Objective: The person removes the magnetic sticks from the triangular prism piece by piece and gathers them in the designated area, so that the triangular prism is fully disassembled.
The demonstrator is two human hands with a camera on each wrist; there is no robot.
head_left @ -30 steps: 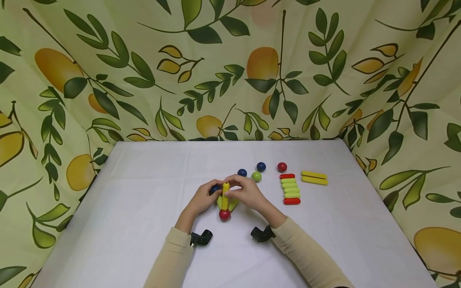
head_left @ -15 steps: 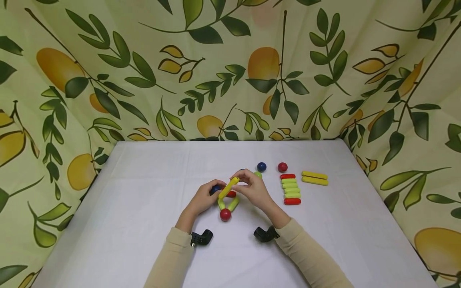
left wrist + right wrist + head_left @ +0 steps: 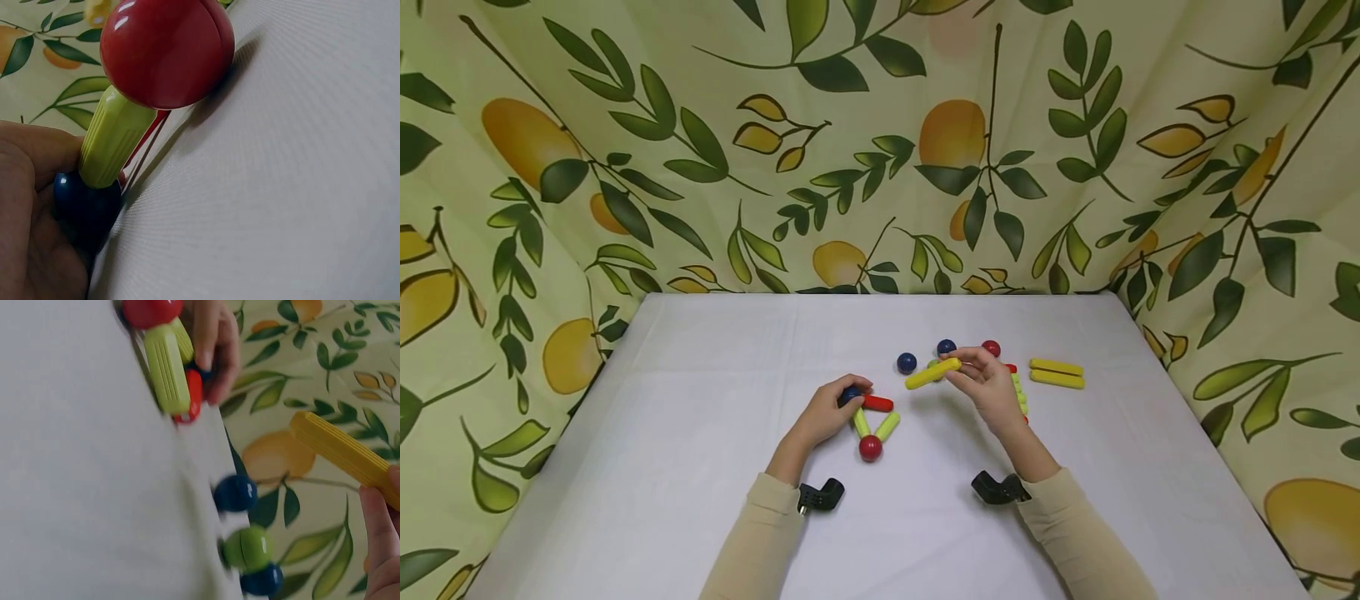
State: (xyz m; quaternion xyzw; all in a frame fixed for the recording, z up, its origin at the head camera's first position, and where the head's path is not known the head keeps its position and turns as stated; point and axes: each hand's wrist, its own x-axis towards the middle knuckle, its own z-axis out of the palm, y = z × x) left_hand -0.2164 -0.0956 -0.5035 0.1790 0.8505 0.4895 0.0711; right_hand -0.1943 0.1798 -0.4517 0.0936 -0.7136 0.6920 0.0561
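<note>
My left hand [image 3: 826, 414] grips a blue ball [image 3: 850, 395], which joins a red stick [image 3: 877, 403] and a light green stick [image 3: 861, 422]. That green stick and another green one [image 3: 888, 427] meet at a red ball [image 3: 870, 447] in a V. In the left wrist view the blue ball [image 3: 86, 200] sits against my fingers, the green stick [image 3: 117, 139] running to the red ball [image 3: 165, 53]. My right hand [image 3: 994, 390] pinches one end of a yellow stick [image 3: 932, 373], held above the table; the stick [image 3: 340, 449] is also in the right wrist view.
Two yellow sticks [image 3: 1056, 379] lie at the right. A column of red and light green sticks [image 3: 1022, 392] is partly behind my right hand. Blue balls [image 3: 907, 362], a green ball [image 3: 247, 548] and a red ball [image 3: 991, 347] lie toward the back of the table [image 3: 737, 333].
My right hand has moved right with the yellow stick, away from the joined pieces; the stick has tipped from upright to nearly level. My left hand has stayed at the blue ball.
</note>
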